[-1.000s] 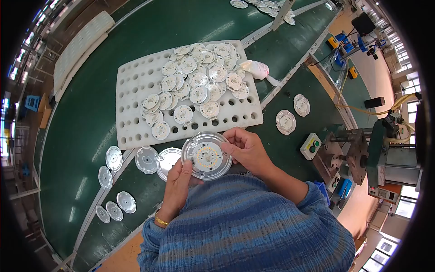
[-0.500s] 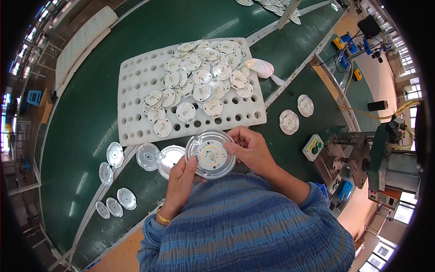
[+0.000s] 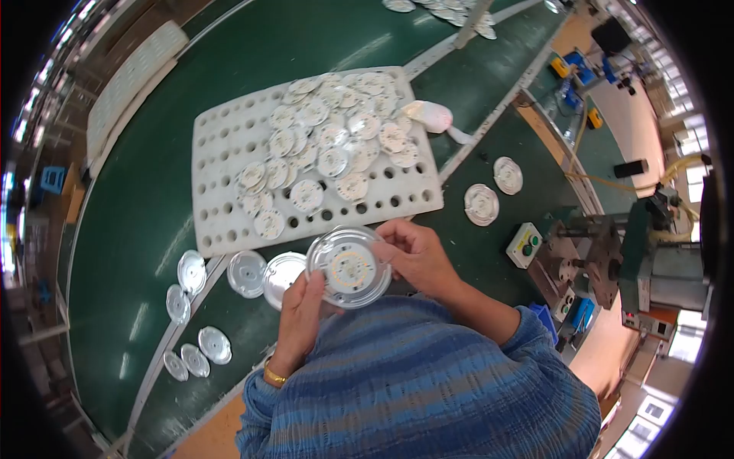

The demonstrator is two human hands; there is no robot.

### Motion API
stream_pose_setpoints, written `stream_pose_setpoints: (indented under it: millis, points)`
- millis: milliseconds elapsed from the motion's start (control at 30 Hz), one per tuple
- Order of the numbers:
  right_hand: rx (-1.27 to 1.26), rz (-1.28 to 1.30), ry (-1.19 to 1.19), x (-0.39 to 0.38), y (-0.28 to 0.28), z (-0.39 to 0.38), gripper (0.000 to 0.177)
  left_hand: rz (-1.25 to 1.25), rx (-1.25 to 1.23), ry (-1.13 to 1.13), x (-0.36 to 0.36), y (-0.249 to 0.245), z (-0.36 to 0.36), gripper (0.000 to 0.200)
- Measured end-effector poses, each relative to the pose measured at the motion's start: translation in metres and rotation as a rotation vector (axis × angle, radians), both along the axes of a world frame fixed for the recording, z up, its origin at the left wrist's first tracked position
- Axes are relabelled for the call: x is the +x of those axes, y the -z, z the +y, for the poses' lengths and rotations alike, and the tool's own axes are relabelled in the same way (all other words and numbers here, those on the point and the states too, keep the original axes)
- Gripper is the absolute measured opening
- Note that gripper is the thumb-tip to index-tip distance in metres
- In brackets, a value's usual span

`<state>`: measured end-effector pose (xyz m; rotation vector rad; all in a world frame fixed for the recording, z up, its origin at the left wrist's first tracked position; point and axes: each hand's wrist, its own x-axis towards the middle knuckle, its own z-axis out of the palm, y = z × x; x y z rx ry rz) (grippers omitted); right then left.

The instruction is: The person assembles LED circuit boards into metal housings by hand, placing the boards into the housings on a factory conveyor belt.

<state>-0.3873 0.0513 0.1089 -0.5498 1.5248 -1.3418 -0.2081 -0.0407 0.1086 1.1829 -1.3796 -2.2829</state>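
A round LED lamp housing (image 3: 336, 292) with a clear rim is held up in front of my chest. Inside it lies a white LED board (image 3: 352, 269) with a ring of small yellow chips. My left hand (image 3: 302, 314) grips the housing's lower left edge, thumb on top. On the upper right, my right hand (image 3: 417, 256) pinches the rim, its thumb over the face and its other fingers partly hidden. Just left of the housing, a silvery round housing (image 3: 283, 277) lies on the table, partly covered by my left hand, beside another round housing (image 3: 247, 274).
A white foam tray (image 3: 218, 164) with holes carries a heap of round LED boards (image 3: 332, 134). A plastic bag (image 3: 432, 116) lies at its right edge. Two round parts (image 3: 482, 204) rest farther right, near a green-button control box (image 3: 524, 245) and a press machine (image 3: 585, 264).
The view has shifted slightly, so the tray and table parts sit a little differently in it. Both hands keep their hold on the housing, which has barely moved.
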Motion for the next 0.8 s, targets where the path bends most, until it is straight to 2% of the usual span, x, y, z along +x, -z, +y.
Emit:
stream_pose_setpoints:
  millis: [100, 200, 300, 333, 367, 500, 633, 800]
  points:
    - [-0.014, 0.068, -0.011, -0.002, 0.007, 0.002, 0.016, -0.014, 0.016, -0.022, -0.002, -0.002, 0.001, 0.036]
    - [-0.054, -0.079, 0.101, -0.012, 0.009, 0.009, 0.014, 0.010, 0.016, -0.018, -0.004, 0.000, 0.002, 0.038]
    - [0.034, -0.012, 0.324, -0.047, 0.034, 0.031, 0.011, 0.006, 0.004, -0.027, -0.008, -0.004, 0.001, 0.039]
    - [-0.009, 0.034, 0.461, -0.063, 0.042, 0.040, 0.010, 0.002, 0.001, -0.030, -0.008, -0.004, 0.001, 0.039]
    - [0.071, 0.079, 0.607, -0.081, 0.045, 0.047, 0.010, -0.005, -0.003, -0.038, -0.008, -0.004, 0.000, 0.039]
    - [0.084, 0.263, 1.051, -0.178, 0.109, 0.111, 0.009, -0.024, -0.003, -0.058, -0.012, -0.003, 0.000, 0.036]
    - [0.111, 0.256, 1.481, -0.279, 0.172, 0.178, 0.010, -0.040, -0.001, -0.097, -0.018, -0.006, 0.003, 0.035]
    - [0.205, 0.124, 1.813, -0.329, 0.192, 0.207, 0.011, -0.078, -0.016, -0.153, -0.025, -0.012, 0.007, 0.035]
